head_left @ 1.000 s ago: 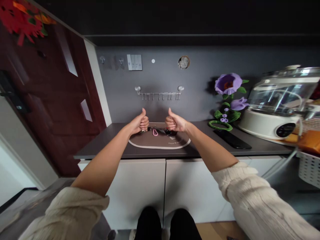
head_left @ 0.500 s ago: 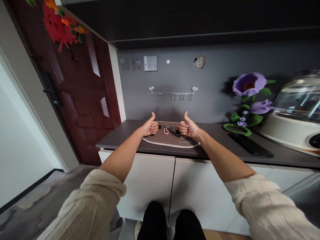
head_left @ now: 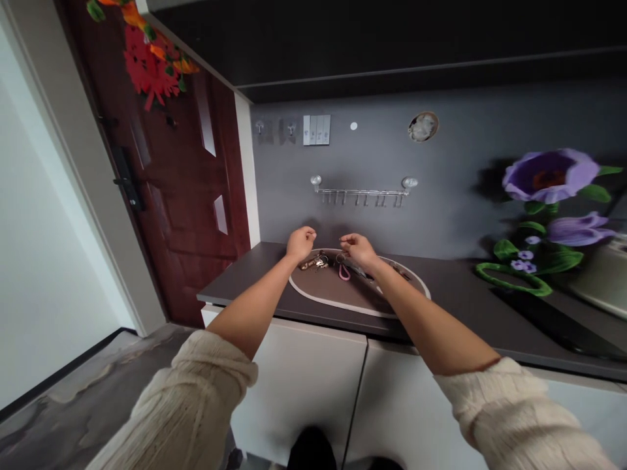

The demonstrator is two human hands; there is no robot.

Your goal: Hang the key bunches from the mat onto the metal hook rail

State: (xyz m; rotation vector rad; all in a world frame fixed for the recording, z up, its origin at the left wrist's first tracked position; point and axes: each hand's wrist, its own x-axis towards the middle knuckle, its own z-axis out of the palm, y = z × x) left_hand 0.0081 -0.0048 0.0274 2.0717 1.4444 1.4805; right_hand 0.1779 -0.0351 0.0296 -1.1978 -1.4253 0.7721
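Note:
My left hand (head_left: 300, 243) hovers over the back left part of a brown oval mat (head_left: 323, 294) with a pale rim. Its fingers are loosely bent, with nothing visible in them. Opposite it, my right hand (head_left: 359, 250) is held above the mat, fingers half curled and slightly apart, also without anything visible. Between and below the hands lie a bunch of keys (head_left: 321, 262) and a pink loop strap (head_left: 344, 272) with a metal ring. More small items on the mat are partly hidden behind my right hand and forearm.
A clear hook rail (head_left: 362, 193) is fixed to the grey wall behind the mat. At right stand purple fabric flowers (head_left: 551, 176), a black flat object (head_left: 553, 323) and a cream appliance (head_left: 605, 274). A dark cabinet (head_left: 392, 39) overhangs the counter; a red-brown door (head_left: 191, 170) is at left.
Both hands have gone from thumbs-up fists to loosely bent fingers turned towards each other. The view has shifted left, and more of the mat and the keys now shows.

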